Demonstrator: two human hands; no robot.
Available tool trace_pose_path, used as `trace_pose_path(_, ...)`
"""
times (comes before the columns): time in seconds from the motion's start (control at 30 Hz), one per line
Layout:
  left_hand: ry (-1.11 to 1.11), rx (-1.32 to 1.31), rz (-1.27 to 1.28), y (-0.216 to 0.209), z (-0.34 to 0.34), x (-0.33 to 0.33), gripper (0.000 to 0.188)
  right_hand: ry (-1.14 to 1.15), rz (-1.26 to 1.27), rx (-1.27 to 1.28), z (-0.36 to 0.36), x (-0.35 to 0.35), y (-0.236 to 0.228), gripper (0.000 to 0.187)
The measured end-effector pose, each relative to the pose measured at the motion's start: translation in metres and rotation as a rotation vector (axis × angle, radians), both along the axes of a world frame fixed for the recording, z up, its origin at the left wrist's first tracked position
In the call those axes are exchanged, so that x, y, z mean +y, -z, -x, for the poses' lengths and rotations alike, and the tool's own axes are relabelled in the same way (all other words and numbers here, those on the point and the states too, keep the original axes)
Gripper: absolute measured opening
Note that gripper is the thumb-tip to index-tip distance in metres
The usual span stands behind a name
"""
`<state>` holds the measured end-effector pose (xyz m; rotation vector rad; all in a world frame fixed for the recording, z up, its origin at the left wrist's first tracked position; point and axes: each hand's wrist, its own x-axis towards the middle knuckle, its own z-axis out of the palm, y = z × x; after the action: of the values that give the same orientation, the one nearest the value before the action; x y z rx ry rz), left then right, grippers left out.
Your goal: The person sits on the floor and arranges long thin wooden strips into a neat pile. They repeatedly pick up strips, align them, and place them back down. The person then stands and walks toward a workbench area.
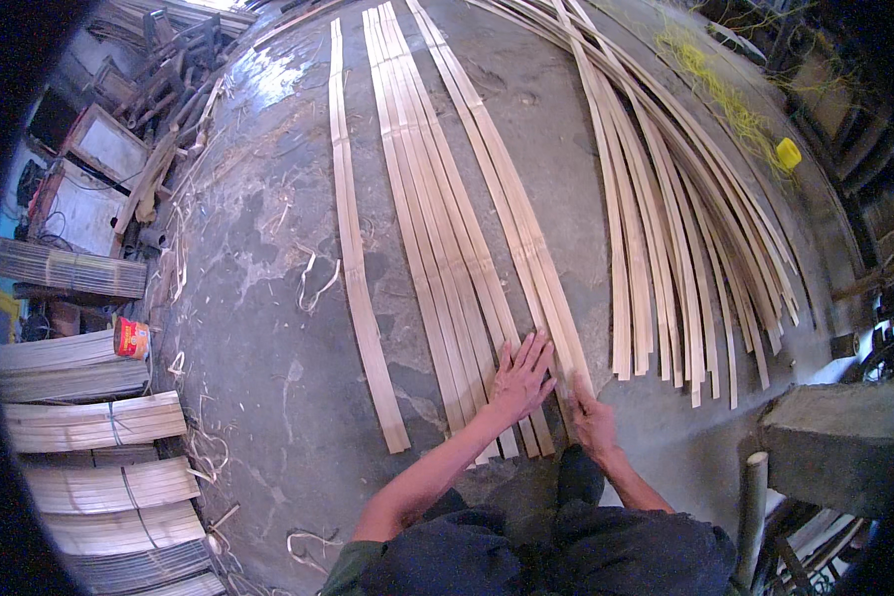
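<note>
Long, flat bamboo strips lie lengthwise on the concrete floor in front of me. My left hand (pixel 523 378) rests flat on the near part of the middle group of strips (pixel 432 219), its fingers stretched toward the pair on the right. My right hand (pixel 595 427) is closed at the near end of that right-hand pair of bamboo strips (pixel 512 214); the fingertips are partly hidden. Apart on the left lies a narrower run of bamboo strip (pixel 349 233), which neither hand touches.
A fanned heap of bamboo strips (pixel 666 238) lies to the right, with tangled yellow twine (pixel 725 99) beyond. Tied strip bundles (pixel 99 422) and a red tin (pixel 131 339) stand along the left. A concrete block (pixel 844 437) is at the near right; loose shavings (pixel 313 283) litter the floor.
</note>
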<state>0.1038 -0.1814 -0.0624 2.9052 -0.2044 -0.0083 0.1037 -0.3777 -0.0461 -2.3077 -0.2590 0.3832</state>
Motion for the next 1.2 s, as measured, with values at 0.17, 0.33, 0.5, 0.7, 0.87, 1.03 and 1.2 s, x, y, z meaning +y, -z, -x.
trace_pose_path(0.17, -0.018, -0.043, 0.065, 0.003, 0.001, 0.001, 0.074, -0.052, 0.078, 0.015, 0.001, 0.010, -0.012, 0.044)
trace_pose_path(0.33, -0.043, -0.003, 0.159, 0.005, 0.000, -0.001, 0.076, -0.069, 0.088, 0.002, -0.009, -0.010, -0.003, 0.046)
trace_pose_path(0.5, -0.053, 0.003, 0.129, 0.001, -0.002, -0.002, 0.077, -0.095, 0.076, 0.048, -0.005, -0.013, 0.002, 0.049)
trace_pose_path(0.7, -0.071, -0.024, 0.113, 0.001, -0.004, -0.003, 0.074, -0.192, 0.255, 0.068, -0.008, -0.012, 0.002, 0.060)
trace_pose_path(0.87, -0.099, -0.009, 0.107, 0.005, -0.009, -0.002, 0.073, -0.198, 0.234, -0.069, -0.006, -0.014, 0.015, 0.059)
trace_pose_path(1.03, -0.110, -0.039, 0.102, 0.002, -0.010, -0.004, 0.068, -0.186, 0.295, -0.061, -0.003, -0.006, -0.005, 0.057)
trace_pose_path(1.2, -0.078, -0.065, 0.105, -0.001, -0.010, -0.009, 0.061, -0.158, 0.170, -0.014, -0.008, -0.016, -0.004, 0.046)
